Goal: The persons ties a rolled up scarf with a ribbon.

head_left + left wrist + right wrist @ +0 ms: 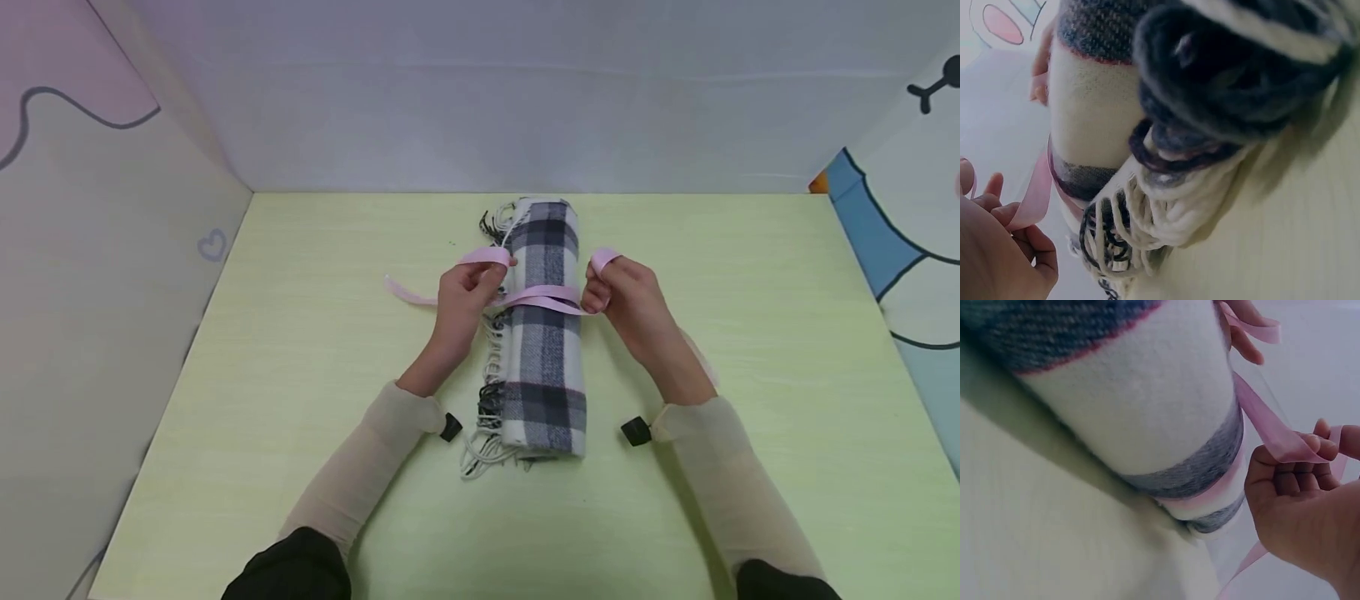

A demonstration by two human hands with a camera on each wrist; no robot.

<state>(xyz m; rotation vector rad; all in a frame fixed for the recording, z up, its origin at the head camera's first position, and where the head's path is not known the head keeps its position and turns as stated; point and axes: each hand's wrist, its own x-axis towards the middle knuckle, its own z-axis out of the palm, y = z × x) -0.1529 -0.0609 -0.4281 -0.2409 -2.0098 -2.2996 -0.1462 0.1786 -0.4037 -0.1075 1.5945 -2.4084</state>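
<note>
A rolled plaid scarf (pixel 546 358) in grey, navy and white lies lengthwise on the table, its knotted fringe (pixel 491 400) along the left side. Around its middle runs a pink ribbon (pixel 543 298), whose strands cross on top. My left hand (pixel 463 296) pinches one part of the ribbon at the roll's left edge, with a loose tail trailing out to the left. On the other side, my right hand (pixel 630 300) grips the other part between curled fingers and thumb. In the right wrist view the ribbon (pixel 1272 434) stretches from the scarf up to the right hand's fingers.
The pale yellow-green table (pixel 750 275) extends on both sides of the scarf. A plain light wall (pixel 525 125) stands behind it, with printed cartoon panels (pixel 915 233) at the right and a side panel (pixel 112 250) at the left.
</note>
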